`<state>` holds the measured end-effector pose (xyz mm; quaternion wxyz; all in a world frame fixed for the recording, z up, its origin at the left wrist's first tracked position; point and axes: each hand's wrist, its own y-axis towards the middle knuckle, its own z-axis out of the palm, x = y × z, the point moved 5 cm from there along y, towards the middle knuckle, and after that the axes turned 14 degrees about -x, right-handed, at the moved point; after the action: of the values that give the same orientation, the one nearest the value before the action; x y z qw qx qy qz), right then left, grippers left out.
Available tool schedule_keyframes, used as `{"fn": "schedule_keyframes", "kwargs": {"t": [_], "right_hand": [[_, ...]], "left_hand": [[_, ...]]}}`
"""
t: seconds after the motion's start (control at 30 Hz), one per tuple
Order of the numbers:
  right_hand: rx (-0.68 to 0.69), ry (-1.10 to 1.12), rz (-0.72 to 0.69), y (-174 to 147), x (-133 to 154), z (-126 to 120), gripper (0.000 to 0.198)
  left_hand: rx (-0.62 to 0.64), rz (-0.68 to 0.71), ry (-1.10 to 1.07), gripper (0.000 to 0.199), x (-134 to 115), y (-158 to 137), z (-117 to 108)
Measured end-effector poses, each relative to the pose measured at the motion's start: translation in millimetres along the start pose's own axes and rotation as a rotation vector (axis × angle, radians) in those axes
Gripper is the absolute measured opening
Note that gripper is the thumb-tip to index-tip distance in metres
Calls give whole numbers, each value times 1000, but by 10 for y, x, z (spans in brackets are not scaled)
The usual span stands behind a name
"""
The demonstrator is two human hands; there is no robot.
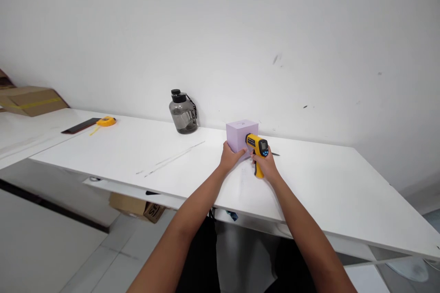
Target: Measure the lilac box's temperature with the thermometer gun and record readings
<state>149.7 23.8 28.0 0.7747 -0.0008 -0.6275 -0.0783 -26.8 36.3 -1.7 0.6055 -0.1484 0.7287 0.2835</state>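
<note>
A lilac box (235,139) stands on the white table close to the wall. My left hand (230,156) is closed on its lower left side, the thumb lying across the front face. In my right hand (267,164) is a yellow and black infrared thermometer (257,143), gripped by its handle. Its nose points at the box's front face, very near or touching; I cannot tell which. The small screen and blue buttons face back toward me. A thin dark object (275,154), partly hidden, lies just behind my right hand.
A grey water jug (184,116) with a black lid stands by the wall, left of the box. Farther left are a yellow tape measure (106,121), a flat dark strip (80,126) and a cardboard box (32,100). Another carton (132,205) sits below the white tabletop (340,187).
</note>
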Motion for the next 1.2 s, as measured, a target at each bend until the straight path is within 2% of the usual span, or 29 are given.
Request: {"fn": "schedule_keyframes", "kwargs": {"t": [0.53,0.83,1.03,1.2], "right_hand": [[13,-22,6,-1,9,-6,37],[40,0,-29,25,-27,-7,43],[-11,60,6,33,-45,5,46],[-115,111,41,61,-21,-47,47]], "left_hand": [[-11,1,2,75,28,5,4],[1,-18,3,76,4,-4,0],[-17,12,9,73,-58,-33,-16],[-67,42,223,67,-116,-47,-50]]}}
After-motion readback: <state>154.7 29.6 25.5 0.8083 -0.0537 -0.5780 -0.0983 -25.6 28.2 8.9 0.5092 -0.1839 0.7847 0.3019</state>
